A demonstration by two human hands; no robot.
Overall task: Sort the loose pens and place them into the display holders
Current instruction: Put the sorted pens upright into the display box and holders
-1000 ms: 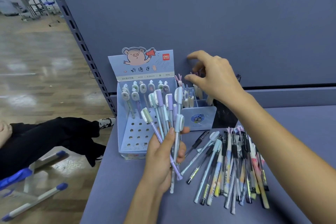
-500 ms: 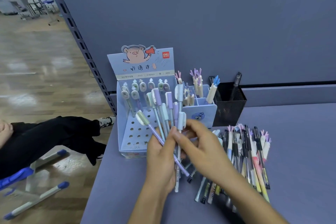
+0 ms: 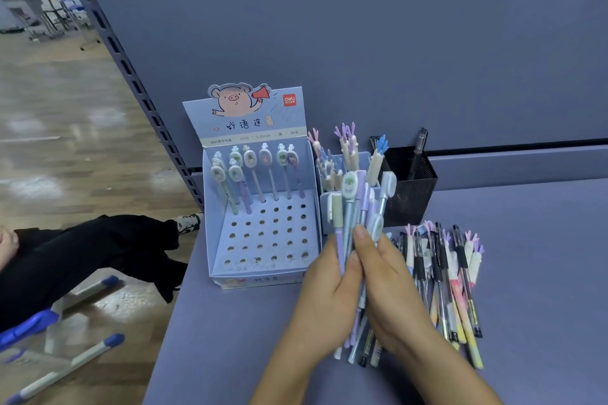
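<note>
My left hand [image 3: 324, 299] grips a bunch of pastel pens [image 3: 357, 207] with oval charm caps, held upright over the shelf. My right hand [image 3: 391, 289] closes on the same bunch from the right, fingers against the barrels. A light blue pig-print display box [image 3: 263, 233] with a perforated base stands to the left, with several charm pens in its back rows. Behind the bunch is a small blue holder [image 3: 325, 204] with antler-topped pens. A black mesh cup [image 3: 411, 194] holds a black pen. A pile of loose pens [image 3: 450, 279] lies to the right.
The purple shelf [image 3: 543, 273] ends at a left edge near the display box, with wooden floor below. A person in black trousers [image 3: 82, 256] sits at the left by a blue-and-white chair frame [image 3: 59, 339]. A purple back panel rises behind the holders.
My right hand came down from the antler-pen holder to the bunch in my left hand. The fanned pens have been gathered together and the bunch has shifted to the right.
</note>
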